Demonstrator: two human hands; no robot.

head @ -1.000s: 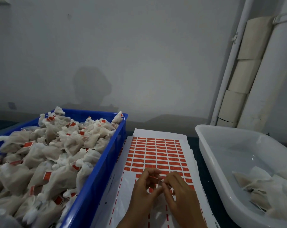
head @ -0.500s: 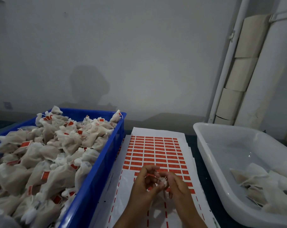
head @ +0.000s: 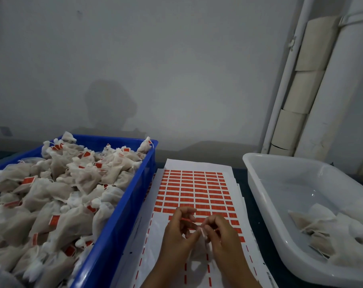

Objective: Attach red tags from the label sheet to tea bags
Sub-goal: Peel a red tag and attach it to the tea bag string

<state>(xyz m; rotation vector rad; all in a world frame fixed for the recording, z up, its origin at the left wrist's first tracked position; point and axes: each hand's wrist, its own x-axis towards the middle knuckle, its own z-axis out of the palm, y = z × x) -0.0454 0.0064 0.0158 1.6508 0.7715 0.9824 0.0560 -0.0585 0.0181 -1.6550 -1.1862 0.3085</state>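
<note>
A label sheet (head: pixel 194 189) with rows of red tags lies flat between two bins; its near part is stripped bare. Over that near part my left hand (head: pixel 177 232) and my right hand (head: pixel 224 239) meet fingertip to fingertip. Together they pinch a small tag (head: pixel 203 233) with a red strip showing by my left fingers. A pale tea bag (head: pixel 198 249) hangs below and between my hands, mostly hidden by them.
A blue crate (head: pixel 122 206) at the left is heaped with tea bags bearing red tags. A white tub (head: pixel 265 196) at the right holds a few untagged tea bags (head: pixel 326 229) in its near corner. A grey wall and white pipes stand behind.
My hands have stayed over the sheet's near part, with the fingers working together; the tag between the fingertips has turned and now shows a pale edge.
</note>
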